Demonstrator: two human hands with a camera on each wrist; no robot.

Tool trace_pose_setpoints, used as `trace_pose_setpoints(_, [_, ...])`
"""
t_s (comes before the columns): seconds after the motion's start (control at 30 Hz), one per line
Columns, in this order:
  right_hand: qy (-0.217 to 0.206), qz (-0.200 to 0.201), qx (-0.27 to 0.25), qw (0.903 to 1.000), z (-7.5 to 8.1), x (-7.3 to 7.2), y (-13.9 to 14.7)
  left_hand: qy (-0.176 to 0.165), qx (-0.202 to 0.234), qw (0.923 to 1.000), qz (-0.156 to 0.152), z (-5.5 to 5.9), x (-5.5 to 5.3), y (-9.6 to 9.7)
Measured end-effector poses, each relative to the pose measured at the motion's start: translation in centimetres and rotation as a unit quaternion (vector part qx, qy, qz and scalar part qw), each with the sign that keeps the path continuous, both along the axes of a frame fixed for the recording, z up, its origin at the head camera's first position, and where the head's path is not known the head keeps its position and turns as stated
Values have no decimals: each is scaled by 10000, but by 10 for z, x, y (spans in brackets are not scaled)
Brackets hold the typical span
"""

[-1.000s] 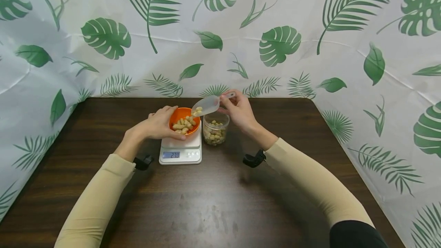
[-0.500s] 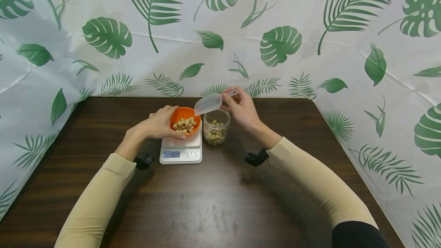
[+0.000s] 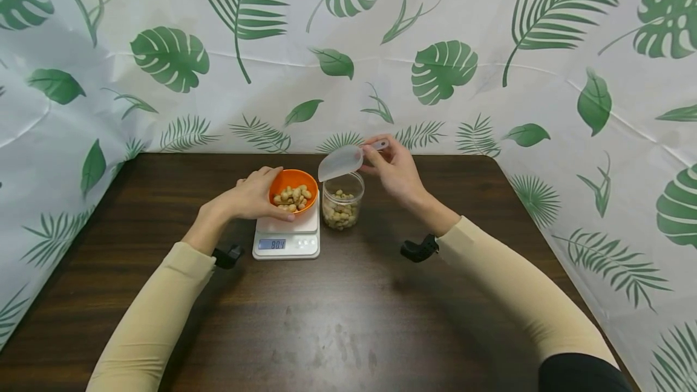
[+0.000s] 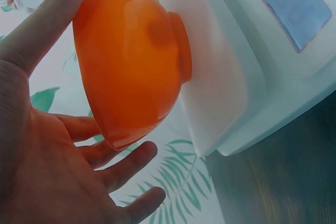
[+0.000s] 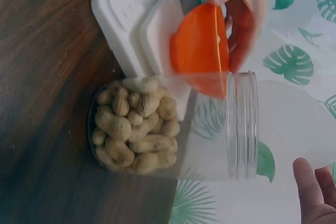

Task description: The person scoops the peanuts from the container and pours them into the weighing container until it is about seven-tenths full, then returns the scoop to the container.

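Observation:
My left hand [image 3: 246, 196] holds an orange bowl [image 3: 280, 181] by its rim, thumb on the near side and fingers round the far side. The bowl holds several unshelled peanuts [image 3: 294, 198] and rests on a white digital scale [image 3: 294, 249] with a lit display. In the left wrist view the bowl's foot [image 4: 181, 48] meets the scale's platform. My right hand [image 3: 396, 167] pinches the handle of a translucent scoop [image 3: 340, 163], tilted above the mouth of a clear jar [image 3: 351, 189]. No peanuts show in the scoop. Peanuts [image 5: 139, 127] fill the jar's lower part.
The jar stands close to the scale's right side on a dark wooden table [image 3: 337, 325]. A white leaf-print cloth [image 3: 381, 53] hangs behind the table's far edge. A black strap mount [image 3: 419, 249] sits at my right wrist.
My right hand has drawn the scoop right, away from the bowl and over the jar. The peanuts seen in the scoop earlier are gone from it. My left hand stays at the bowl.

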State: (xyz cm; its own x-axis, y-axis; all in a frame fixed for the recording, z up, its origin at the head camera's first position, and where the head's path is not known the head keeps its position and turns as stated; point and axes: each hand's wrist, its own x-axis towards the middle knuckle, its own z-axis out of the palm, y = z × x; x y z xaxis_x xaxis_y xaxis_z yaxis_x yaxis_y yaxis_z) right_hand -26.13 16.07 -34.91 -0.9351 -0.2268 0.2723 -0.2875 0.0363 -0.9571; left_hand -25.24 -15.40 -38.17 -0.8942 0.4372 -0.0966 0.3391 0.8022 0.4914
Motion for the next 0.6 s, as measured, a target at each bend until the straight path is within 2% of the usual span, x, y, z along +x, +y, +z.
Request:
trace_pose_setpoints(0.4, [101,-31,183,9998,7,3,19,-24,-13,10000,66,1,0,4])
trace_pose_setpoints(0.6, [61,-119,421,9990,9,4,24,243,103,9997,-13,3,-2,14])
